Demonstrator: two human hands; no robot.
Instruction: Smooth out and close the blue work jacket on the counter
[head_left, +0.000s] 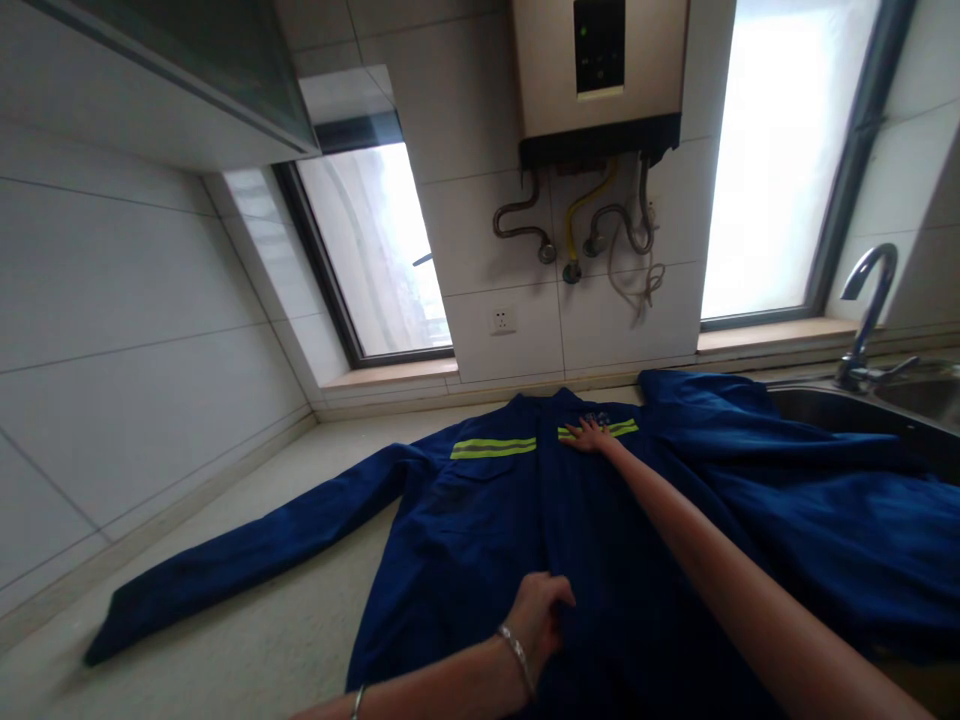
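Blue work jacket (pixel 480 520) lies spread flat, front up, on the pale tabletop (pixel 247 640), collar at 12 o'clock toward the tiled wall, hem at 6 o'clock toward the wearer.

Left hand (pixel 541 612): fingers curled together, bunching the cloth near the jacket's centre line, low on the front. A thin bracelet (pixel 517 655) sits at that wrist.

Right hand (pixel 587 434): arm stretched far out toward 12 o'clock, fingers spread apart and pressed flat on the chest of the jacket, palm down, clamped on nothing. The hand rests right on the yellow-green reflective stripe (pixel 493 448), at its right-hand section, just below the collar.

One jacket sleeve (pixel 247 550) runs out long toward 8 o'clock, lying flat on the tabletop. The other side of the garment heaps in loose folds toward 3 o'clock, its edge draped against the rim of the steel sink (pixel 840 405).

Further out: a curved tap (pixel 866 310) stands at the sink, about 2 o'clock. A water heater (pixel 600 70) hangs on the wall at 12 o'clock, with hoses and pipes (pixel 592 225) looping beneath it. A wall socket (pixel 502 320) sits below those. Bright windows (pixel 375 250) flank the heater on both sides.
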